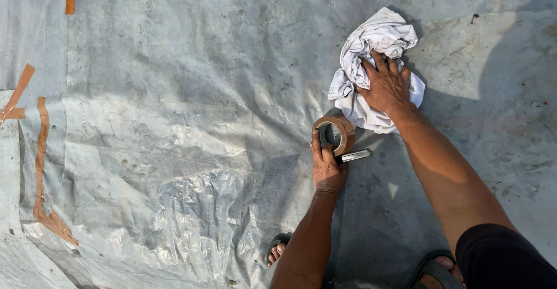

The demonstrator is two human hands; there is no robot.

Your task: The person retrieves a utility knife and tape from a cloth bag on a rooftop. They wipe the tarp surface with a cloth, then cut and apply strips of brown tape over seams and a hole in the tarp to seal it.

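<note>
I saw the right hand [387, 86] pressed flat, fingers spread, on a crumpled white cloth [374, 62]. The left hand [326, 170] gripped a roll of brown tape [335, 134] with a small metal blade [355, 156], just below the cloth. Underneath lay a wrinkled grey plastic sheet [174, 150], patched with brown tape strips [40, 167] at the left edge; wide sheet stretched leftward.

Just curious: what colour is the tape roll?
Brown tape roll, seen in the head view.
</note>
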